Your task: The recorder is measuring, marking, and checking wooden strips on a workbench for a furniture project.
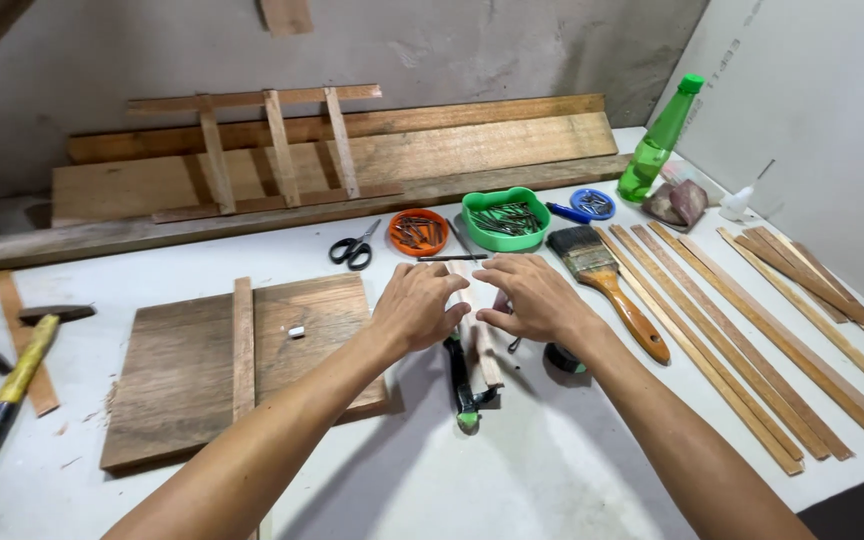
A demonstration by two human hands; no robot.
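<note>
My left hand (417, 305) and my right hand (532, 297) meet at the middle of the white table (552, 460), fingers curled down onto a few short pale wooden strips (484, 350) lying side by side. Both hands press or grip these strips; the strips' far ends are hidden under my fingers. A black and green handled tool (463, 385) lies just beneath and beside the strips. A small black round object (562, 358) sits under my right wrist.
A dark wooden board (182, 375) with an upright strip lies left. A paintbrush (607, 285) and several long thin strips (752, 340) lie right. Behind are scissors (354, 248), an orange dish (419, 232), a green dish (505, 218) of nails, and a green bottle (660, 140). Hammers (12, 385) lie far left.
</note>
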